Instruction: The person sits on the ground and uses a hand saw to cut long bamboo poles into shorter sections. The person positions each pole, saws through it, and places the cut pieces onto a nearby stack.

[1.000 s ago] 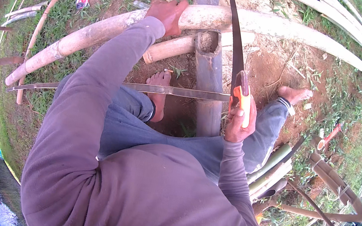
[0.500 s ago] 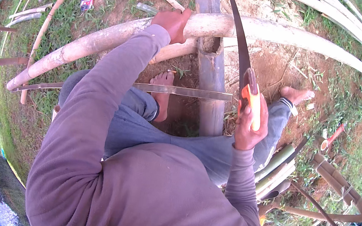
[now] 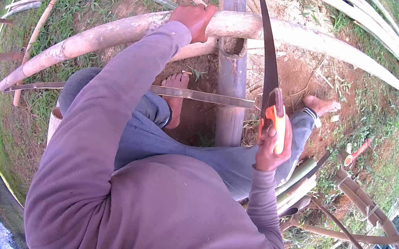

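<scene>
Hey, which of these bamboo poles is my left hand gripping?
The thick pale pole running left to right across the dark grey pole. It's the only pole with a hand on it: your left hand wraps over it.

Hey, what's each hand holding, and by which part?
The right hand grips a handsaw by its orange handle; the left hand grips a pale bamboo pole just left of its crossing over the grey bamboo.

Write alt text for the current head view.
A person's right hand grips an orange-handled saw, its blade overlapping in view a pale bamboo pole held by the left hand. The pole crosses over a darker bamboo, above dirt and grass.
</scene>
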A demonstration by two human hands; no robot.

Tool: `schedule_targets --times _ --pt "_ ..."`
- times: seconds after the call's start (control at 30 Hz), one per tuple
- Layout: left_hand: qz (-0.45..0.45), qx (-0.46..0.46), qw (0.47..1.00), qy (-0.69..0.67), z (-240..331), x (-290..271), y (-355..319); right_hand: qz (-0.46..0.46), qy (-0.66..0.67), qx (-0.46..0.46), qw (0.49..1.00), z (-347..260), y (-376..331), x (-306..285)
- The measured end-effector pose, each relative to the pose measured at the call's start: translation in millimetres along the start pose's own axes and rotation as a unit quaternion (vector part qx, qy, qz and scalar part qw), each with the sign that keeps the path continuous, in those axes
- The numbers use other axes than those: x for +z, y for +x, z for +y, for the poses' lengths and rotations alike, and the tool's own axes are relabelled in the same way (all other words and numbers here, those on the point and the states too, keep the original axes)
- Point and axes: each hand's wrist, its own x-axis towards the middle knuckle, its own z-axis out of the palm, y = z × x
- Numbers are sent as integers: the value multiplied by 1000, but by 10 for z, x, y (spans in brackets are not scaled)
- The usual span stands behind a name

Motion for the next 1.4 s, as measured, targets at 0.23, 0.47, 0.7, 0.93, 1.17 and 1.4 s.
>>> schedule_targets --times 0.23,0.47,0.7,0.93,1.17,1.4 --pt "10 13 1000 -6 35 -91 -16 -2 -55 -12 998 114 1030 559" --pt "18 0 1000 1 10 9 -11 -2 -21 7 1000 -151 -216 -133" --pt "-6 -1 1000 -12 22 -100 21 12 -108 -72 992 6 871 499" --pt "16 -13 1000 2 21 5 -48 -28 -31 20 999 -218 -292 -226" --pt "29 5 999 12 54 -48 44 18 -87 -37 995 49 1105 640" --pt "38 -7 999 8 -4 83 -26 4 19 58 998 -219 -371 -184"
